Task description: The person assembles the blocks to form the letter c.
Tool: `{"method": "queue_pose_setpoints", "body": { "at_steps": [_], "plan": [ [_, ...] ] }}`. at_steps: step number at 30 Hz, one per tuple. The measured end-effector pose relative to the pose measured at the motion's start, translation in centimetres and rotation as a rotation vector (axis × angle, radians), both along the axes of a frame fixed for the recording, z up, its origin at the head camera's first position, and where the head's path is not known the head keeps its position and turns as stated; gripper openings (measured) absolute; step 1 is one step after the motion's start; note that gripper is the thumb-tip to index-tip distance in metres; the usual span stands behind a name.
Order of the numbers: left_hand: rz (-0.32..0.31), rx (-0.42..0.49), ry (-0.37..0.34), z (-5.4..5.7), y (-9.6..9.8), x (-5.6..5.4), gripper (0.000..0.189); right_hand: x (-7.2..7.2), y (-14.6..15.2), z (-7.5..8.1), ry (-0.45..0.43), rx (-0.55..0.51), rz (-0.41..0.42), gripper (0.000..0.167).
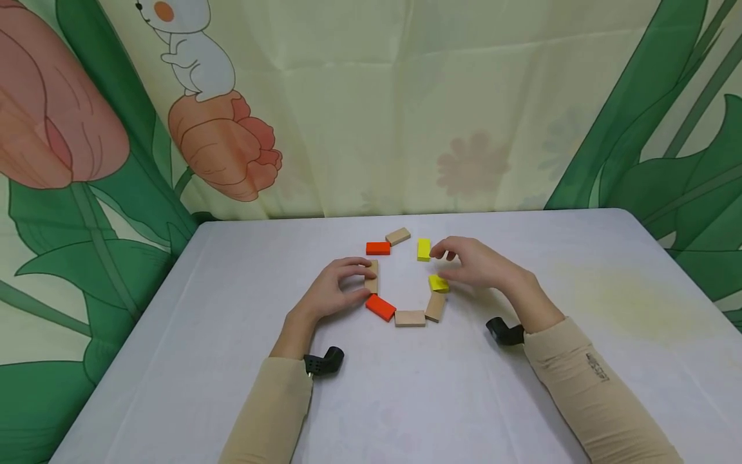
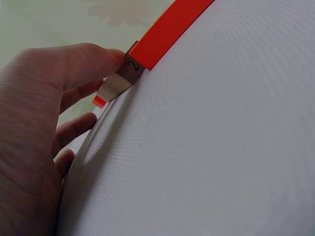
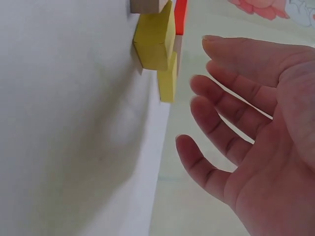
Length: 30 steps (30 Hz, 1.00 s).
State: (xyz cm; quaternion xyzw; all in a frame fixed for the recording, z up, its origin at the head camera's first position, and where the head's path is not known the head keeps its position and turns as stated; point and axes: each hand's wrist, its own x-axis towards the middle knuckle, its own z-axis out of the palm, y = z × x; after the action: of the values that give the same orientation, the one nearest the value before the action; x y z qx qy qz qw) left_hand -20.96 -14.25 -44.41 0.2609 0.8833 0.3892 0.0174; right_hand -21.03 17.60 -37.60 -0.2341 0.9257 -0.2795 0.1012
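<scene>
Several small blocks stand in a ring on the table. At the ring's left side, my left hand pinches a plain wooden block; the left wrist view shows the thumb against its end marked "2". A red block touches the near end of that block, and another red block lies beyond it. My right hand hovers on the right with loosely bent fingers, holding nothing in the right wrist view. Nearest to it are a far yellow block and a near yellow block.
Wooden blocks form the near side, near right and far side of the ring. A white cloth covers the table. Behind its far edge hangs a printed curtain. Both wrists wear black cameras.
</scene>
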Motion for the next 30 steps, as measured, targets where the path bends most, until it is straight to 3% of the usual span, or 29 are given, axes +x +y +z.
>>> {"method": "queue_pose_setpoints", "body": {
  "at_steps": [30],
  "plan": [
    [0.015, -0.021, -0.020, 0.1, 0.1, 0.0, 0.029, -3.5, -3.3, 1.2, 0.051, -0.025, 0.024, 0.036]
  ]
}}
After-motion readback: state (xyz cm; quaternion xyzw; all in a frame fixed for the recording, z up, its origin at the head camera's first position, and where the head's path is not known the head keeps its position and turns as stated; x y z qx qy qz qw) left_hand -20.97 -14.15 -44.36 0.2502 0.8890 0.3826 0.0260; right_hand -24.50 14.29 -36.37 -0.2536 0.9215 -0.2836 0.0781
